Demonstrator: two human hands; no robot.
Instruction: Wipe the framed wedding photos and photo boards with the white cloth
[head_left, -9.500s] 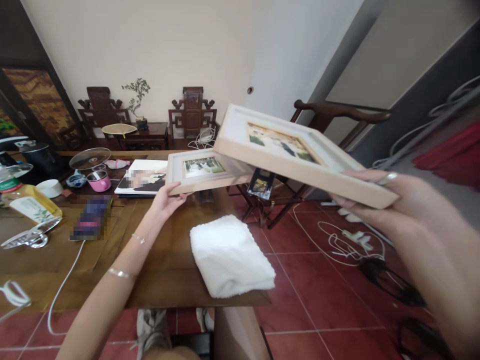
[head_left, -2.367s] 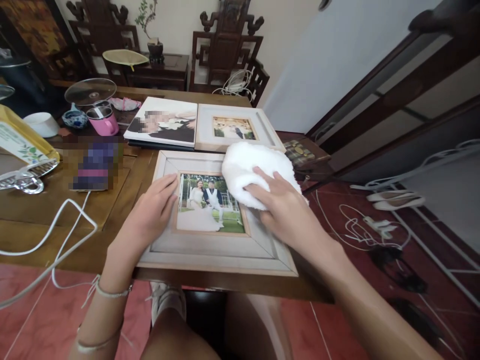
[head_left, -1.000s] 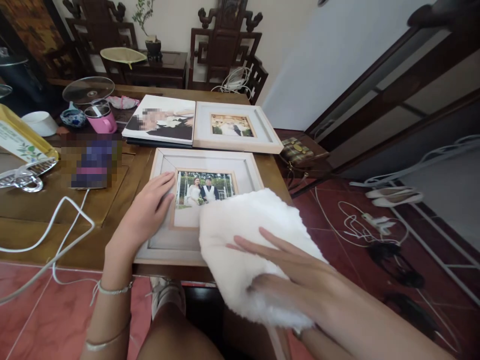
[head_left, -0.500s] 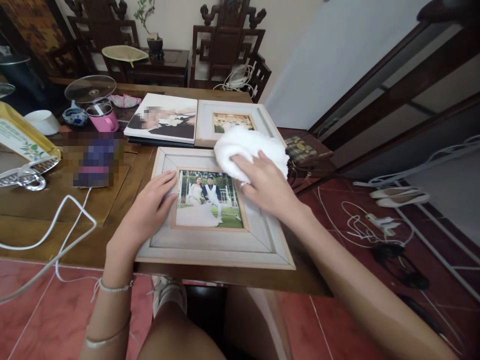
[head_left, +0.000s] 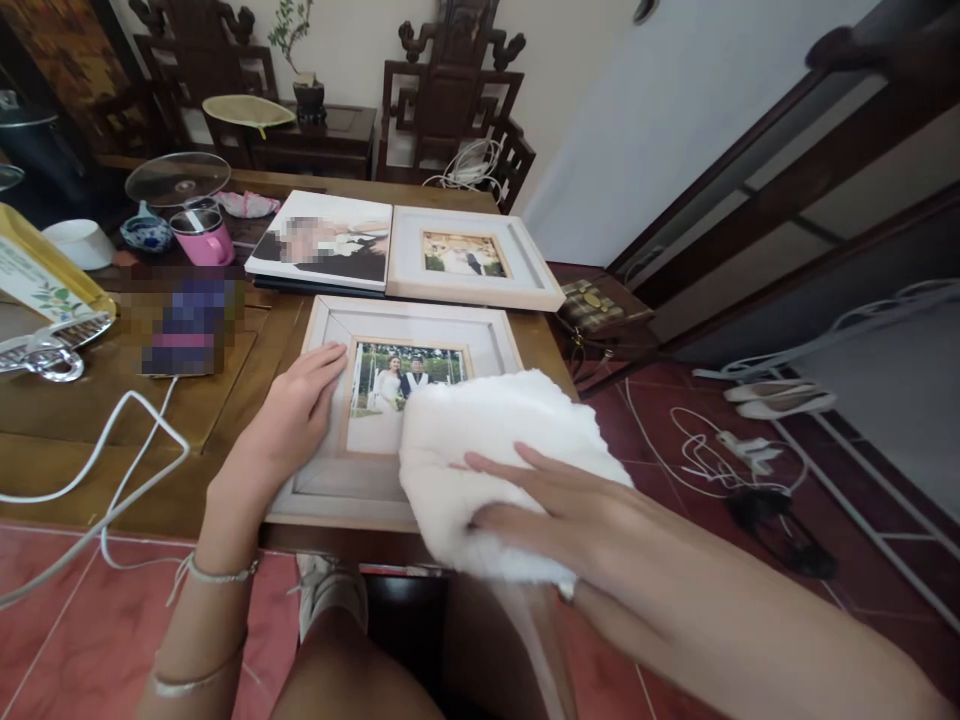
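Head view, now vs. earlier: the left hand [head_left: 285,425] rests on the left border of a pale grey, square picture frame w/ light-wood edging [head_left: 349,485]; fingers nearly straight & close together, thumb a bit apart, nothing gripped, just laid on the frame. About same spot as 0.5 s ago. Frame lies flat, face up, at the near edge of a brown wooden table [head_left: 232,410]; 9.5 s ago it & its twin were both up in the air, one per hand, & the towel lay folded by itself on the wood.

Right hand [head_left: 577,515] has hold of a thick, white, fluffy cloth towel [head_left: 480,425]: upper fingers stretched out & slightly spread on top, one digit below sunk in a fold; rest of the grip hidden, can't tell how tight. 0.5 s ago towel was bunched at the frame's far right corner w/ the whole photo showing; now it's spread wider, over the near right corner & lower right part of the photo, hanging past the table edge. V. close to its place 1.0 s ago, tho.

Second pale, light-wood-edged frame [head_left: 525,255] is flat just behind the first, beside a white, square, book-like photo block [head_left: 345,240]; neither looks moved since 2.4 s ago. Pink, round mug [head_left: 206,245] & white, looped cable [head_left: 161,430] also about as they were, to the left.
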